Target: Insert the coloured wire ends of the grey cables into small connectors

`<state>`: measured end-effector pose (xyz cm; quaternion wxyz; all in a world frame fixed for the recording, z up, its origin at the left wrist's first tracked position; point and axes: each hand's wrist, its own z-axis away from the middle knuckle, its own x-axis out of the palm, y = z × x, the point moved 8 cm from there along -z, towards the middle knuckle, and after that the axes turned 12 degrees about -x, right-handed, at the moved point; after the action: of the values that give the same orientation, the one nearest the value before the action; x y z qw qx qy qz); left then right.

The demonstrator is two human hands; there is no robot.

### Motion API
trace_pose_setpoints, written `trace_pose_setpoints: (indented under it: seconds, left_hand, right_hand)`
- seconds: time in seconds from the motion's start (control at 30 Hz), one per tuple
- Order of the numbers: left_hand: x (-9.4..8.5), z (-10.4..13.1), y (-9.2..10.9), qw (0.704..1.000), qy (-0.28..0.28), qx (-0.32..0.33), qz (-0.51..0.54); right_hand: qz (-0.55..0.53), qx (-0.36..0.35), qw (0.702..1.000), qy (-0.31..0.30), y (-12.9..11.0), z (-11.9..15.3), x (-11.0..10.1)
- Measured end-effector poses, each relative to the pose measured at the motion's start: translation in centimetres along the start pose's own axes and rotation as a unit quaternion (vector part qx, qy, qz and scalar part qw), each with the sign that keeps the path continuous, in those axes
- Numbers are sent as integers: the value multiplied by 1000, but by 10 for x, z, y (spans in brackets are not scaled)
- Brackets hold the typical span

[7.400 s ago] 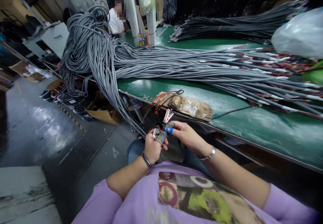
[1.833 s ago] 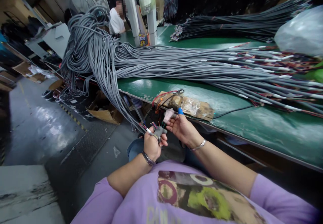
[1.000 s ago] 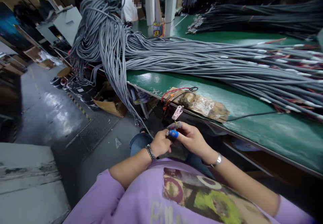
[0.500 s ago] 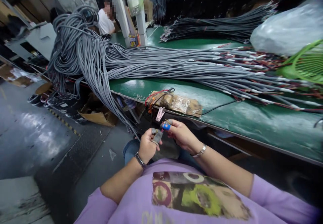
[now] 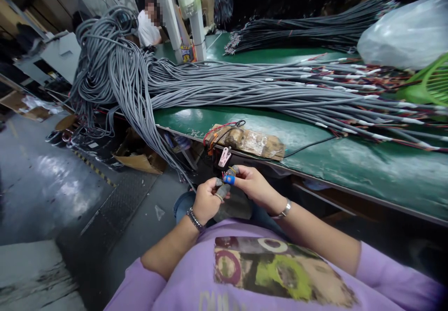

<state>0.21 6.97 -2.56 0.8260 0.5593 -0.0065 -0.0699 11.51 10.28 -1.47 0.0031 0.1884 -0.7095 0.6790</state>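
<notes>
Head cam: L hand (image 5: pixel 207 201) & R hand (image 5: pixel 258 187) both pinched closed, thumb to finger, on thin col'd wire ends (image 5: pixel 223 174), mostly hidden by fingertips, nr pink plastic clip (image 5: pixel 225 157) by bench (image 5: pixel 311 147) edge. Bench glossy green; smooth round grey cables (image 5: pixel 210 89) heaped along it; rough wooden board (image 5: pixel 257 143) w/ clear shiny wrap. Carton (image 5: pixel 41 114) on floor has crumpled white stuff; lower carton (image 5: pixel 145 161) contents too dark to tell.

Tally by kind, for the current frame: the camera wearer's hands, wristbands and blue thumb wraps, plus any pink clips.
Hands: 2 (left hand, right hand)
Wristbands: 2 (dark wristband, silver wristband)
Blue thumb wrap: 1
Pink clip: 1
Total: 6
</notes>
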Motion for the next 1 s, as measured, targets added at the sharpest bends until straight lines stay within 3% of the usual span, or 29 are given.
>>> trace_pose_setpoints:
  seconds: [0.2, 0.3, 0.4, 0.73, 1.0]
  left_hand:
    - [-5, -7, -10, 983, 22, -27, 179]
    - [-8, -6, -12, 975, 47, -30, 215]
    - [-11, -5, -11, 973, 65, -26, 218]
    - [-9, -4, -14, 982, 34, -40, 182]
    - [-9, -3, -13, 983, 44, -48, 172]
  right_hand:
    - [-24, 32, 998, 47, 9, 1, -3]
    - [-28, 30, 998, 50, 9, 1, -2]
    - [-18, 23, 998, 47, 9, 1, -1]
    - [35, 6, 999, -35, -1, -6, 14]
    - [35, 10, 999, -8, 6, -5, 13]
